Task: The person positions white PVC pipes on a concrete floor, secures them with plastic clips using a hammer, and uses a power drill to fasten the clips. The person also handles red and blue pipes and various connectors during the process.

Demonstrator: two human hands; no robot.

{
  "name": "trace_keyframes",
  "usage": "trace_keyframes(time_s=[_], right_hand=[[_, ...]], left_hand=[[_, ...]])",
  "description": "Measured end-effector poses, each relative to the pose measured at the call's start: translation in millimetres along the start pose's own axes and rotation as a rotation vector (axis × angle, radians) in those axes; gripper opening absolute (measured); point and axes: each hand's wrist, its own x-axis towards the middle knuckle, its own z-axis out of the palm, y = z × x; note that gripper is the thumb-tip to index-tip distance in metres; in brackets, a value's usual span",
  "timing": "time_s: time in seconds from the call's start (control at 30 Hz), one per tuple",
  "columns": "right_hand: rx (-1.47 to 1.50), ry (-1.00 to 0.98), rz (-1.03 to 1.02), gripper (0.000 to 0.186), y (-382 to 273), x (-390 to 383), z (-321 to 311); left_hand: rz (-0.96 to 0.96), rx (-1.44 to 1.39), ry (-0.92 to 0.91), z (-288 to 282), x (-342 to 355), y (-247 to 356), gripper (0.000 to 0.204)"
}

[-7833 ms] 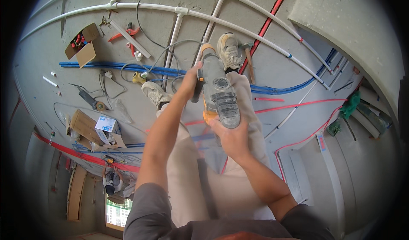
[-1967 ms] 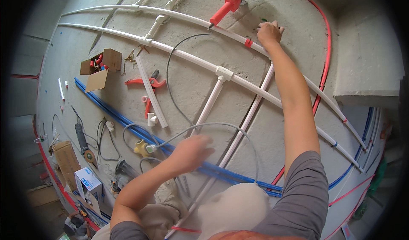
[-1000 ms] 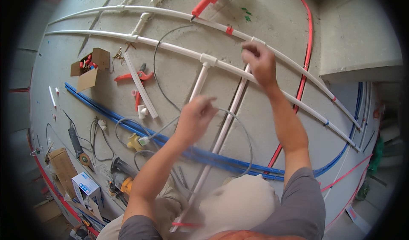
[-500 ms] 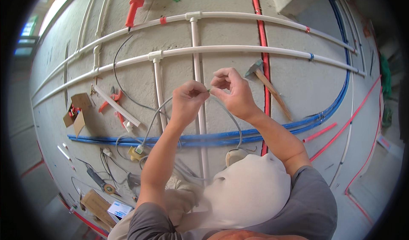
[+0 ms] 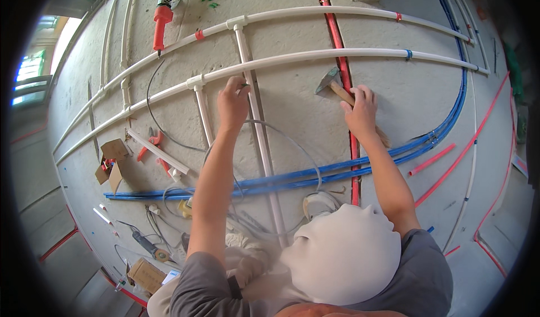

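My left hand point(image 5: 233, 106) is closed in a pinch on a small dark green piece point(image 5: 246, 85), just below the nearer white pipe point(image 5: 304, 56). Most of that piece is hidden by my fingers. To the right, a hammer point(image 5: 341, 93) with a wooden handle lies on the concrete floor across a red pipe point(image 5: 332, 33). My right hand point(image 5: 363, 111) is over its handle, thumb on one side and curled fingers on the other. The palm hides the middle of the handle.
Blue pipes point(image 5: 270, 182) curve across in front of me. A red-handled tool point(image 5: 162, 27) with a grey cord lies at the far left. Red pipe cutters point(image 5: 151, 144), an open cardboard box point(image 5: 115, 151) and an angle grinder point(image 5: 149, 244) lie at left. A cable loops between my arms.
My hands, together before, have parted. The left has moved away with the small green piece; the right has moved right and down onto the hammer handle. The whole view has shifted slightly.
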Motion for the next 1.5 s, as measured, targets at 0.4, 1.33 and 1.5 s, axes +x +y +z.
trace_keyframes(time_s=[0.4,1.33,1.5], right_hand=[[-0.241,0.077,-0.143,0.051,7.2,-11.7,17.7],[-0.223,0.104,-0.134,0.05,8.3,-11.4,20.3],[-0.256,0.087,-0.118,0.05,8.5,-11.9,22.9]], left_hand=[[0.301,0.259,0.083,21.6,13.1,3.0,0.014],[0.312,0.611,-0.146,38.7,34.7,21.7,0.007],[0.327,0.597,-0.149,40.7,36.0,15.9,0.01]])
